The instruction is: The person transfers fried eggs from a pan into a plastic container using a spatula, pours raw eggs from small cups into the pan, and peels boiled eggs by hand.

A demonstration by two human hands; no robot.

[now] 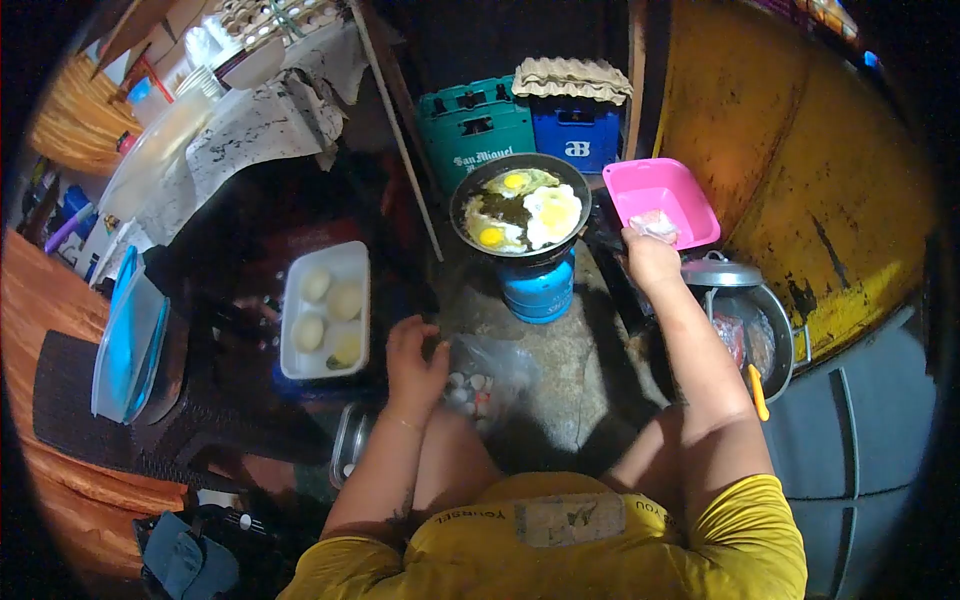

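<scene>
My right hand point(652, 262) reaches to the near edge of a pink plastic basin point(690, 185), its fingers closed on a whitish, crumpled plastic packet point(655, 226) whose contents I cannot make out. My left hand point(415, 360) hovers with loosely bent fingers, nothing held, between a white foam tray point(290, 330) and a clear plastic bag of eggshells point(475, 385). Several rounded, pale cooked eggs point(345, 300) lie in the tray. Ahead, a black frying pan point(458, 225) holds eggs frying in oil, two with bright yellow yolks point(492, 237). It sits over a blue gas canister stove point(540, 290).
A metal pot point(785, 370) with plastic-wrapped items and a yellow-orange handle point(757, 392) stands right, beside its lid point(722, 270). Behind the pan are green point(475, 135) and blue crates point(577, 128), topped by an egg carton point(572, 80). A yellow metal panel point(790, 160) borders the right.
</scene>
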